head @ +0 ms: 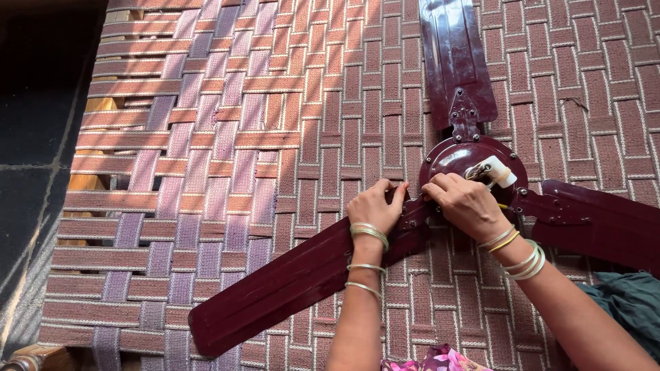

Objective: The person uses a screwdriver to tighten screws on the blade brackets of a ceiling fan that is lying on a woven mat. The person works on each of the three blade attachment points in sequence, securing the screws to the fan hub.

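A dark maroon ceiling fan lies on a woven cot. Its round motor hub (454,159) carries a white connector block (496,170) with wires. One blade (455,55) points away from me, another blade (295,275) runs toward the lower left, a third blade (605,223) goes right. My left hand (375,206) pinches the bracket where the lower-left blade meets the hub. My right hand (464,200) rests on the hub's near edge with its fingertips at the same joint. Both wrists wear metal bangles. What the fingers grip is too small to make out.
The woven webbing (275,124) of brown and purple straps fills most of the view. A dark floor (34,137) lies beyond the cot's left edge. Teal cloth (629,302) sits at the lower right, and a wooden cot corner (31,358) shows bottom left.
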